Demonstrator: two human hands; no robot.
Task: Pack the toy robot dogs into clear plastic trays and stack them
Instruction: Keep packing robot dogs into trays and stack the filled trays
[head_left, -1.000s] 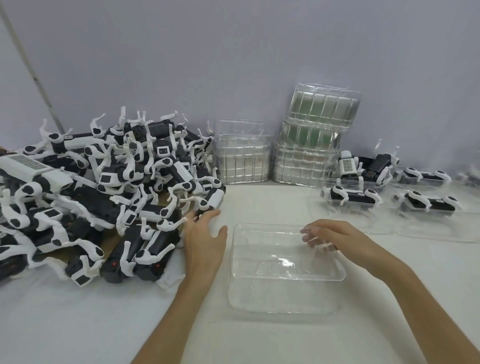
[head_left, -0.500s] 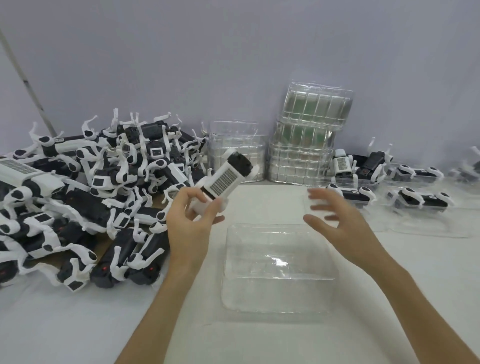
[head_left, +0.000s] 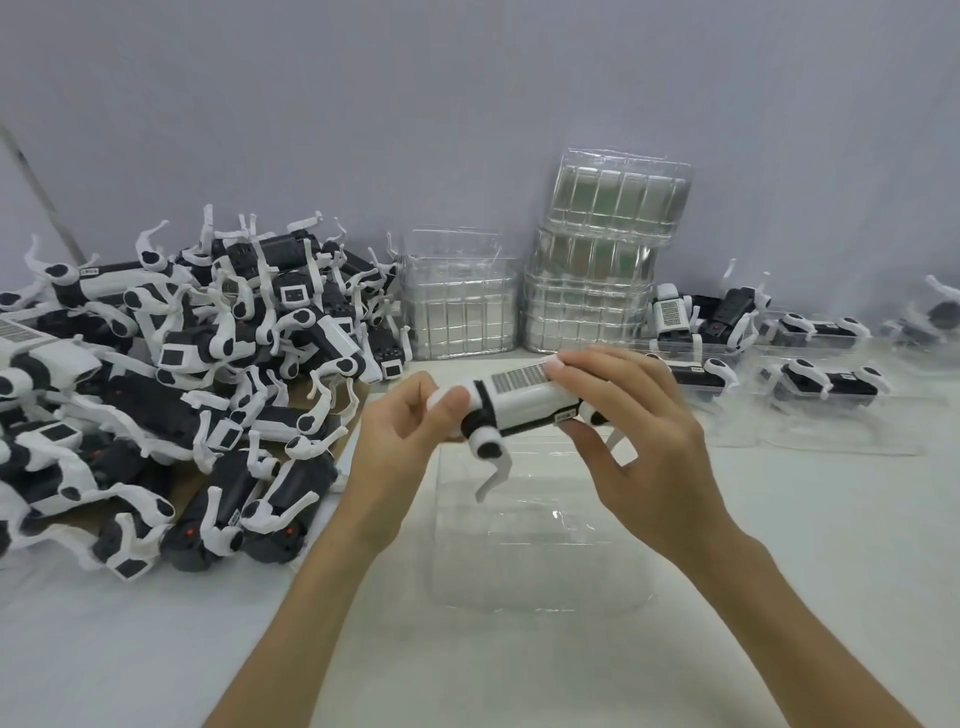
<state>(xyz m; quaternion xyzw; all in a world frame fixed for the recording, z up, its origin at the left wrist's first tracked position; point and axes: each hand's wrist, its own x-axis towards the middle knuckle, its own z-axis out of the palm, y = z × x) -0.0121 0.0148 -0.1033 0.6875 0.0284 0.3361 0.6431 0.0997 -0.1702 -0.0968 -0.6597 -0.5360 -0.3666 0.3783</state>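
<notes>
Toy robot dog (head_left: 524, 402) is up in the air, lying roughly level with its barcode label on top and one white leg hanging down. I see it held just above the clear tray (head_left: 540, 571), not touching it. Left hand (head_left: 400, 441) pinches the left end, thumb pressed against it; right hand (head_left: 639, 441) wraps the other end, fingers over the top, thumb underneath. Tray lies flat on the white table (head_left: 805, 597), right in front of me. To the left, a big pile of dogs (head_left: 182, 389), black and white, legs sticking out every way. Behind, against the wall — tray stacks (head_left: 597, 291), one taller than the other. Far right, packed dogs (head_left: 826, 382) sit in trays of their own.
</notes>
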